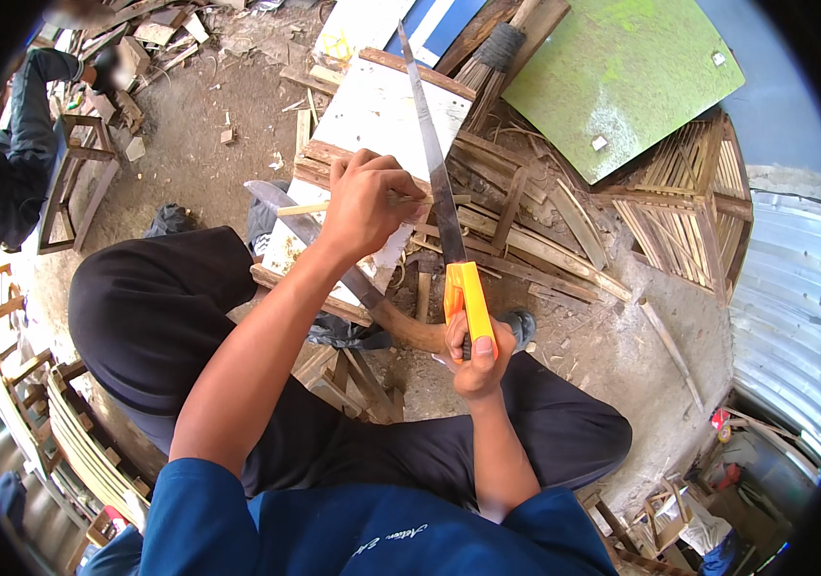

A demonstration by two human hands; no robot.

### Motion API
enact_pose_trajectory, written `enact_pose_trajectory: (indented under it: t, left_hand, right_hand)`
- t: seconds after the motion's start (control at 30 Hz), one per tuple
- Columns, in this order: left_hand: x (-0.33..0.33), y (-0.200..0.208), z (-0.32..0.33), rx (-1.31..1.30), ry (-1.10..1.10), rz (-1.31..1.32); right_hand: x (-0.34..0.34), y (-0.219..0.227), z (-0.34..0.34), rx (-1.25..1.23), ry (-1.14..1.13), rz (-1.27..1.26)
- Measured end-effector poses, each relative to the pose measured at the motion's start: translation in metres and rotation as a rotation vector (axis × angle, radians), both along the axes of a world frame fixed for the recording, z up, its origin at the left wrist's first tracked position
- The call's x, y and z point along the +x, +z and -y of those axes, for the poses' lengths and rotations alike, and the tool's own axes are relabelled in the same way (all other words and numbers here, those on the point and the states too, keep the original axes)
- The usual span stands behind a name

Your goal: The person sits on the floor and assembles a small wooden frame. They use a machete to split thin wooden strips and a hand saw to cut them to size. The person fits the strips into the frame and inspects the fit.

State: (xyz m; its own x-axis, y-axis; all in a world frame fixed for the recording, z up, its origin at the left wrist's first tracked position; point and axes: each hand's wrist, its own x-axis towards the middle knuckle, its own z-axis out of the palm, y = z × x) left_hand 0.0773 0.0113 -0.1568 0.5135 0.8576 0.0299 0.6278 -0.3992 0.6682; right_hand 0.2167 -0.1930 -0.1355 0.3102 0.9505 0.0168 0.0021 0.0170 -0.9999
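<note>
My left hand is closed around a thin wooden strip above a white board with wooden battens across it. Both ends of the strip stick out past my fingers. My right hand grips the yellow handle of a handsaw, whose long blade points away from me. The blade crosses the strip just right of my left fingers; whether its teeth touch the wood I cannot tell. Below my left forearm lies a large knife with a curved wooden handle, partly hidden by that arm.
Loose wooden slats are piled right of the board. Behind them lean a green panel and a slatted wooden frame. Another person sits at the far left by a wooden stool. Scrap wood litters the ground beyond.
</note>
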Motion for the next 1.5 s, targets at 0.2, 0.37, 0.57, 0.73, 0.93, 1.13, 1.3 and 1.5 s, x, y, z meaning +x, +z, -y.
enact_pose_trajectory:
  t: [0.2, 0.37, 0.57, 0.73, 0.93, 1.13, 1.3, 1.5]
  left_hand:
    - [0.001, -0.001, 0.002, -0.016, 0.026, 0.042]
    - [-0.001, -0.003, 0.000, -0.031, -0.002, 0.091]
    - [0.000, -0.002, 0.001, -0.039, 0.003, 0.092]
    - [0.003, 0.000, 0.001, -0.066, 0.034, 0.065]
    - [0.001, 0.000, 0.001, 0.001, 0.000, 0.099]
    - [0.001, -0.002, 0.002, -0.015, 0.002, 0.100]
    - [0.005, 0.000, 0.005, 0.013, 0.044, 0.068]
    - [0.009, 0.001, 0.010, 0.033, 0.051, 0.033]
  right_hand:
    - [-0.001, -0.001, -0.001, -0.005, 0.002, 0.004]
    - [0.000, -0.001, -0.001, -0.008, 0.011, -0.023]
    - [0.000, -0.001, -0.001, -0.002, 0.016, -0.006]
    - [-0.001, 0.000, -0.002, 0.001, 0.008, 0.027]
    - [0.001, 0.000, -0.004, -0.011, 0.025, 0.057]
    - [-0.004, -0.004, -0.004, -0.018, -0.011, 0.036]
    - [0.003, -0.008, -0.002, -0.032, 0.024, 0.049]
    - [0.002, -0.009, 0.004, -0.031, -0.004, 0.001]
